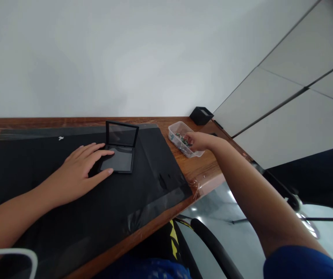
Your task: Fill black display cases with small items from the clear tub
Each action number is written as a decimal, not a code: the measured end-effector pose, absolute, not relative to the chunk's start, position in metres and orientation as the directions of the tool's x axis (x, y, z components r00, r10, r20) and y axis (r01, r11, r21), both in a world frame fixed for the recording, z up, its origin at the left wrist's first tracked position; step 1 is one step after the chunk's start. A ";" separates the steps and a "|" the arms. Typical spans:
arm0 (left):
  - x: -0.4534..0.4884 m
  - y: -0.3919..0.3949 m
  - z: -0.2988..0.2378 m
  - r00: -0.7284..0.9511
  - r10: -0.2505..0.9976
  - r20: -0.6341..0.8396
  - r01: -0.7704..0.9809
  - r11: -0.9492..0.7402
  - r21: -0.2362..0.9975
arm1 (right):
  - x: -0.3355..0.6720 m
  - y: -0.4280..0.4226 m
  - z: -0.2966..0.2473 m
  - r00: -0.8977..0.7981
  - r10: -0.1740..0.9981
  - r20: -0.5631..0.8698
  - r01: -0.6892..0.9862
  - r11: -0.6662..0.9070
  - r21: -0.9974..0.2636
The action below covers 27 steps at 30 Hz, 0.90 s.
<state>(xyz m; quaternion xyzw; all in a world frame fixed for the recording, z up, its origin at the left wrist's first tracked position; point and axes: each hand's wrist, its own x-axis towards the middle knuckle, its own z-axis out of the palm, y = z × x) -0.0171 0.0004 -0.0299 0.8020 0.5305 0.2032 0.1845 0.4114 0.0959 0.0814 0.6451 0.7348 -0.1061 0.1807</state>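
Note:
An opened black case [122, 134] with a clear window in its raised lid lies on the black mat [151, 186]. My left hand [83, 166] rests at its left side, fingers stretched out, with the index finger and thumb over the grey inner panel. Off to the right, my right hand [195, 141] reaches into a clear plastic tub [181, 127]. Small green and silvery pieces [183, 138] lie in the tub. The right fingertips are bent down among these pieces, and what they hold, if anything, is too small to make out.
A black box [201, 115] stands at the back right of the wooden table [198, 170], by the wall. A white scrap [61, 138] lies on the mat's far left. Below the table's right edge is a chair armrest [213, 244]. A white cable [15, 252] crosses the lower left.

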 end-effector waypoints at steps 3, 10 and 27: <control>-0.018 0.000 -0.031 0.356 0.926 0.127 0.774 -0.369 0.514 | 0.414 0.097 0.080 -0.113 0.923 -0.367 0.982 0.159 0.099; -0.022 0.003 -0.033 0.379 0.915 0.139 0.761 -0.394 0.515 | 0.421 0.090 0.089 -0.098 0.960 -0.261 0.987 0.127 0.095; -0.018 0.000 -0.026 0.390 0.909 0.145 0.760 -0.407 0.507 | 0.430 0.072 0.097 -0.211 0.977 -0.009 0.973 0.210 -0.094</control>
